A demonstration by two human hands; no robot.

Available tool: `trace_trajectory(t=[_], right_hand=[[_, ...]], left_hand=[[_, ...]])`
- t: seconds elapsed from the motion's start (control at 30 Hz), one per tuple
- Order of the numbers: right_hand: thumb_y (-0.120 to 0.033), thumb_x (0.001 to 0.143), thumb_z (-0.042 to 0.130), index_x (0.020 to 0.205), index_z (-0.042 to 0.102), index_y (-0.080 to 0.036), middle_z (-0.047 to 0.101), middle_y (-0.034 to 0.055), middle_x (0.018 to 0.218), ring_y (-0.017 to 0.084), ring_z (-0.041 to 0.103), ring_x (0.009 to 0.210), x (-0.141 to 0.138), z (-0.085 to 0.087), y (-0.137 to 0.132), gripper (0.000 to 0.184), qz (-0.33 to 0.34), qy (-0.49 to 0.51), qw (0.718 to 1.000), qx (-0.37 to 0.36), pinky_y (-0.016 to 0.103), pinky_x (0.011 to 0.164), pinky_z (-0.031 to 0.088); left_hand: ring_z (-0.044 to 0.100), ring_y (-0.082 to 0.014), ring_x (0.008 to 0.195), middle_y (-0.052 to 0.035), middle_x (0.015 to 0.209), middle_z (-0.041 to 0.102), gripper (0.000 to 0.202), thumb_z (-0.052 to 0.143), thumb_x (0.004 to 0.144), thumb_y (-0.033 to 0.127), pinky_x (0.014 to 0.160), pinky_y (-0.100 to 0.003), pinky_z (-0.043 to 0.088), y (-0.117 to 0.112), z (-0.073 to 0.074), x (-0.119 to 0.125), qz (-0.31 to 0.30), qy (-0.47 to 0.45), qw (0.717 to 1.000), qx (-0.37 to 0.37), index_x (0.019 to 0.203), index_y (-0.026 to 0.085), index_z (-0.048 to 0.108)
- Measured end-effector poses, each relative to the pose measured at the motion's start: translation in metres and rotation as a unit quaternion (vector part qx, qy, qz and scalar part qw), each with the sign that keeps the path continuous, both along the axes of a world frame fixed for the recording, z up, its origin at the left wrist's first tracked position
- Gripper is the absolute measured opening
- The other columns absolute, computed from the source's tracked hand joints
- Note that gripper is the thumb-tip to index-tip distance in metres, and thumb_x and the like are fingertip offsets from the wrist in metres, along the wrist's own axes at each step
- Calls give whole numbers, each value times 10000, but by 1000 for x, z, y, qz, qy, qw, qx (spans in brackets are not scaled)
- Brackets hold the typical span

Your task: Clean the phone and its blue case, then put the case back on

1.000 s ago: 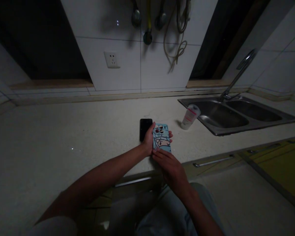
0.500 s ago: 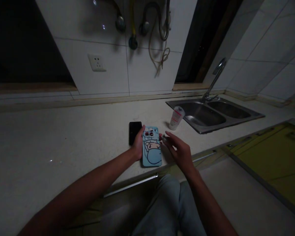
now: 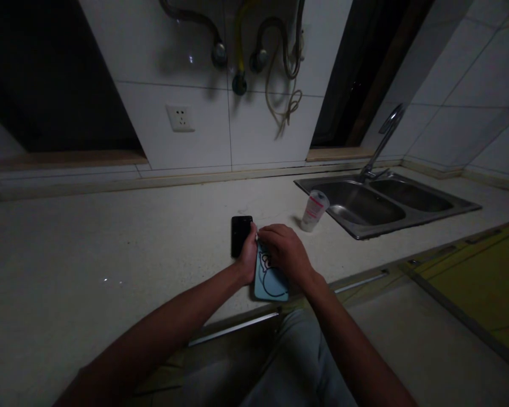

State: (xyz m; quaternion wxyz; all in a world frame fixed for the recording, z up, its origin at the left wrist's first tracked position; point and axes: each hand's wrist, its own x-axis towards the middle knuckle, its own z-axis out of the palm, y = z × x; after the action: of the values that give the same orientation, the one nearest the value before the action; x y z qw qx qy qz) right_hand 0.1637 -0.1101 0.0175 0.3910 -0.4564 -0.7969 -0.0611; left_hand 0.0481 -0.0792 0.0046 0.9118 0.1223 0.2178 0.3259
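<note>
A phone in a light-blue cartoon case (image 3: 272, 282) is held back side up over the counter's front edge. My left hand (image 3: 248, 257) grips its left side, thumb along the edge. Curled over the upper part of the case, my right hand (image 3: 286, 249) covers the camera lenses. Its fingertips close on a small pale wad, of which only a whitish speck shows by the phone's top left corner. A second, black phone (image 3: 240, 234) lies flat on the counter, just left of my left hand and partly behind its thumb.
A clear plastic cup (image 3: 315, 210) with pink print stands on the white counter (image 3: 152, 237), right of my hands. Beyond it are a double steel sink (image 3: 365, 206) and its faucet (image 3: 384, 141). Hoses and a wall socket (image 3: 180, 118) are on the tiled wall.
My right hand has moved left from beside the phone onto its camera end, carrying the small pale wad. My left hand keeps its hold. The whole view has shifted slightly.
</note>
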Motion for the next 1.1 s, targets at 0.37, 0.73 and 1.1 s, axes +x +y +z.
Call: trace_trajectory(t=[0.37,0.73,1.1], right_hand=[[-113,906,511,1109,687,-198,709,110,1061,263,617,977,22,-20,-6,281,-73,75,994,-12,431,853,523],[-156,917,571,1130,692,-241,718,82,1044,239,621,958,7,-29,-31,259,-71,113,991,13,412,829,533],[-165,915,565,1120,700,-242,718,86,1031,252,614,939,1,-19,-20,258,-59,80,995,18,433,814,507]], left_hand=[[717,-266,852,-144,876,741,675,312,961,649,833,-390,538,1,1,3,-19,-26,999,20,1020,97,697],[709,-254,777,-130,804,728,695,336,936,684,783,-364,538,3,-4,2,-26,4,1000,-8,1001,96,700],[708,-254,768,-130,838,735,656,408,919,676,788,-350,531,5,-7,3,-34,-21,999,-11,1046,107,709]])
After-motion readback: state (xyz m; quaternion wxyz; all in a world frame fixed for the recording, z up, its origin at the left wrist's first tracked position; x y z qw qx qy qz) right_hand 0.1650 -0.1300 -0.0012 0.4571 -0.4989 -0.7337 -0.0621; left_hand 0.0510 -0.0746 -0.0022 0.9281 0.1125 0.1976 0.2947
